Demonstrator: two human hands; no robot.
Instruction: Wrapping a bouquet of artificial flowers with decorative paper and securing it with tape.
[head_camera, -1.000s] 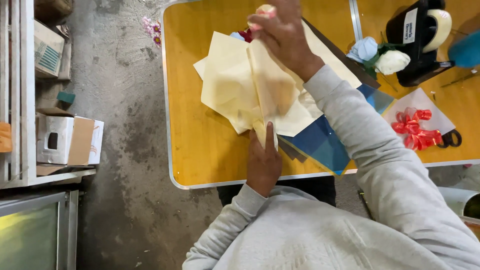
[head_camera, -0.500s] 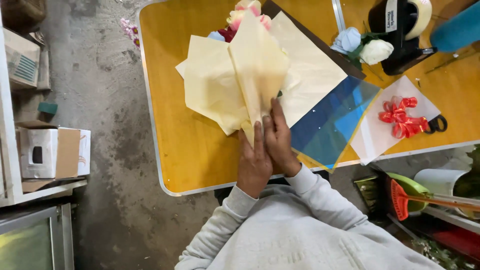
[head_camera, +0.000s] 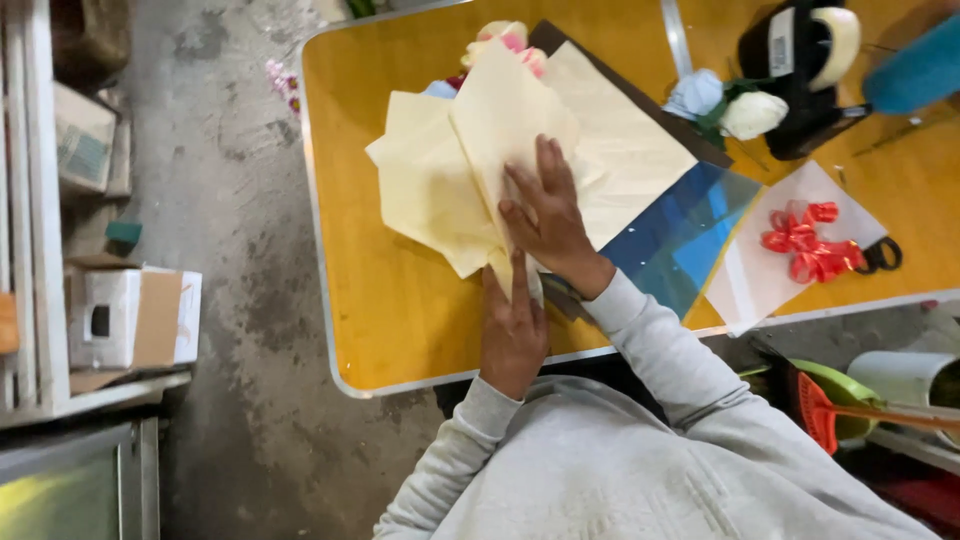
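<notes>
A bundle of cream wrapping paper (head_camera: 440, 180) lies fanned out on the yellow table (head_camera: 400, 320), with pink and yellow flower heads (head_camera: 505, 38) showing at its far end. My left hand (head_camera: 513, 325) grips the narrow near end of the bundle at the table's front edge. Fingers spread, my right hand (head_camera: 545, 215) presses flat on the top cream sheet, just beyond the left hand. The stems are hidden inside the paper.
Blue sheets (head_camera: 680, 235) and a white sheet with red ribbon bows (head_camera: 800, 240) lie to the right, beside scissors (head_camera: 882, 255). White and pale blue flowers (head_camera: 750, 115) and a black tape dispenser (head_camera: 800, 50) sit further back. A cardboard box (head_camera: 130, 315) stands on the left, a red broom (head_camera: 830, 410) under the table.
My right hand came back from the bundle's far end to its base, then slid up and spread flat on the paper. The left hand has kept its grip.
</notes>
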